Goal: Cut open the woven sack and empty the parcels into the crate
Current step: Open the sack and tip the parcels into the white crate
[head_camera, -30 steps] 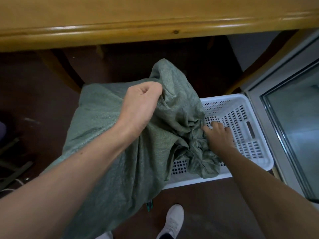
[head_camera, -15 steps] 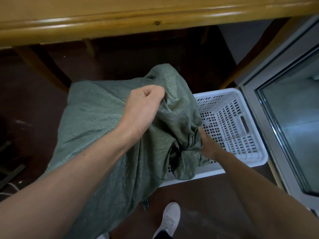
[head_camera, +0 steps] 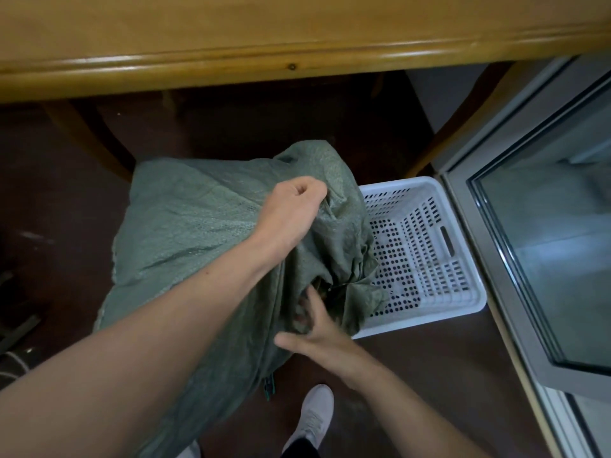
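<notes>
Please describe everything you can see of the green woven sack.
The green woven sack looks like thin plastic weave, wrinkled and bulging. It sits slumped to the left of the white crate, its crumpled mouth draped over that crate's left rim. The left hand grips a fold on top; the right hand reaches with spread fingers into the folds at the mouth. No parcels show.

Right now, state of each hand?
Left hand: closed, gripping the sack.
Right hand: open, fingers spread at the sack's mouth.
</notes>
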